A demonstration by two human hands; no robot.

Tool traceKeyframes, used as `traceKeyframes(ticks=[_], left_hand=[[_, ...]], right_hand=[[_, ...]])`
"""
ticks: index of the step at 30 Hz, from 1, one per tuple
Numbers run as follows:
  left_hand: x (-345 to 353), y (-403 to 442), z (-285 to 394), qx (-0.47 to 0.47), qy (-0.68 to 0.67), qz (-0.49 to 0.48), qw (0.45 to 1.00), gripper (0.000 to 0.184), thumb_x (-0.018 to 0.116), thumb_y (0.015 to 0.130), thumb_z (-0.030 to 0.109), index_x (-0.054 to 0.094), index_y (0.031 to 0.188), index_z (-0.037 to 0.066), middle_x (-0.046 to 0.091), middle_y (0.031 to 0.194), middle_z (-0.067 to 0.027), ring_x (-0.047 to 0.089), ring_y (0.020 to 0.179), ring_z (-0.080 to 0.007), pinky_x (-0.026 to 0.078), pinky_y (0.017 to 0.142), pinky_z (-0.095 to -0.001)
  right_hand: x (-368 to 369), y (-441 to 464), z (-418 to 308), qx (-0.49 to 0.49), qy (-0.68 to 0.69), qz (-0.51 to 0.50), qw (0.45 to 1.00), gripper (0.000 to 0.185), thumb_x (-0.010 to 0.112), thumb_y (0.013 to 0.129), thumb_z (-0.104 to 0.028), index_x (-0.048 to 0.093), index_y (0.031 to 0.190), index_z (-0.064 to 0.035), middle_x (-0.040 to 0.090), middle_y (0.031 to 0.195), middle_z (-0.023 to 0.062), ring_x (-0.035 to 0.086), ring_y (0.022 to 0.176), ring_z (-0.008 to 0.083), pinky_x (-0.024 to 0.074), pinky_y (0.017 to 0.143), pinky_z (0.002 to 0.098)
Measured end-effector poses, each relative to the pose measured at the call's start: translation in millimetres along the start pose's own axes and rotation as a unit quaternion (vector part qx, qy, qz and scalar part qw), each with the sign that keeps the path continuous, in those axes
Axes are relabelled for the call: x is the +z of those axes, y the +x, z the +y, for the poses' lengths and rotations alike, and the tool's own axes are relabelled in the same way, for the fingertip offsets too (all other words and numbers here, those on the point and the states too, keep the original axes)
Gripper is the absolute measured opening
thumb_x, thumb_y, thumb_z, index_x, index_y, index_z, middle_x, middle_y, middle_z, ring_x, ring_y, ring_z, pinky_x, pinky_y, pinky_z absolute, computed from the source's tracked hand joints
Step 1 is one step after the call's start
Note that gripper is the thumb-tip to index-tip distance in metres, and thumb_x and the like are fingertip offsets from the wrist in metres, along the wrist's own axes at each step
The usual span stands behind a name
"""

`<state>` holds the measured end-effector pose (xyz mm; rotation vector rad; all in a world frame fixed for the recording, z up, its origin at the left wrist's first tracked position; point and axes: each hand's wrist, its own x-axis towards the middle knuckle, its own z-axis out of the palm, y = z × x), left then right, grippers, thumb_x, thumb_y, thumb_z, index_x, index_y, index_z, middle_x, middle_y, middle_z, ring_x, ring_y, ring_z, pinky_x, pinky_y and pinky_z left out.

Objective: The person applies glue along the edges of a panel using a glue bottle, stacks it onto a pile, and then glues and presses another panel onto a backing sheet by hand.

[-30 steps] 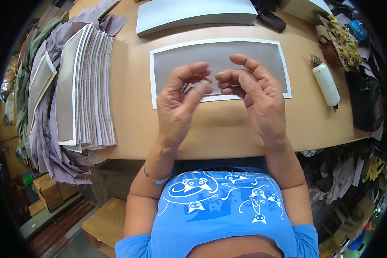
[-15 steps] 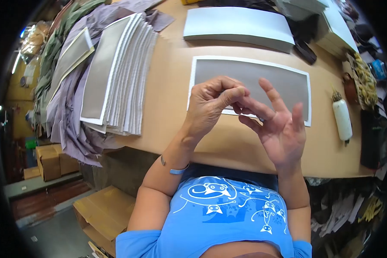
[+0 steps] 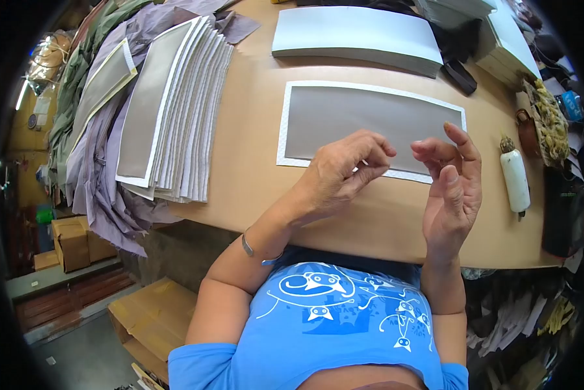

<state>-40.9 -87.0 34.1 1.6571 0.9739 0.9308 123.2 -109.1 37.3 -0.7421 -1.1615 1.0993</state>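
Observation:
On the table lies a grey rectangular panel [image 3: 363,120] with a white border. My left hand [image 3: 347,166] hovers over its near edge, fingers curled together and thumb drawn in close beneath them; no object shows in it. To its right, my right hand [image 3: 453,188] is raised near the panel's lower right corner. Its fingers are spread and bent, with the thumb apart and the palm bare. A gap separates the two hands. The panel's lower right part is partly hidden behind them.
A fanned stack of similar bordered panels [image 3: 175,117] stands at left on crumpled mauve cloth [image 3: 107,175]. Behind the panel is a thick stack of white sheets [image 3: 357,36]. A white nozzle bottle [image 3: 515,179] lies at right. Cardboard boxes [image 3: 155,312] sit below left.
My left fingers have come away from the right hand's fingertips, which they were pinching. My right hand has moved right and turned; my left hand has shifted slightly right and down.

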Motion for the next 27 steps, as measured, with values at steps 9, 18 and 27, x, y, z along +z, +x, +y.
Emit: traceKeyframes(ticks=[9,18,27], left_hand=[[-28,-9,-1,-0.052,-0.087,0.082,0.991,0.009,0.06,0.076,0.003,0.055,0.069,0.0,0.061,0.084,-0.0108,0.057,0.069,-0.0109,0.046,0.061,-0.0219],[-60,-22,0,0.03,-0.228,0.085,0.969,0.019,0.051,0.085,0.024,0.05,0.082,0.006,0.047,0.082,-0.0077,0.048,0.077,-0.0138,0.04,0.064,-0.0269],[-115,-10,-45,0.243,-0.646,-0.176,0.702,0.06,0.059,0.077,0.035,0.031,0.126,0.014,0.028,0.128,-0.0048,0.034,0.11,-0.0227,0.026,0.097,-0.0473]], right_hand=[[-14,-2,-1,0.034,-0.027,0.04,0.998,0.037,0.047,0.083,-0.01,0.038,0.117,0.0022,0.056,0.095,0.0124,0.05,0.09,0.0139,0.0373,0.083,0.0266],[-11,-3,4,0.084,0.001,0.018,0.996,0.035,0.048,0.083,-0.009,0.041,0.115,0.0013,0.057,0.093,0.0101,0.051,0.088,0.013,0.0392,0.08,0.025],[-15,5,-6,0.103,-0.086,-0.061,0.989,0.036,0.049,0.082,-0.007,0.041,0.117,-0.0012,0.055,0.099,0.0101,0.05,0.095,0.0147,0.0382,0.084,0.0253]])
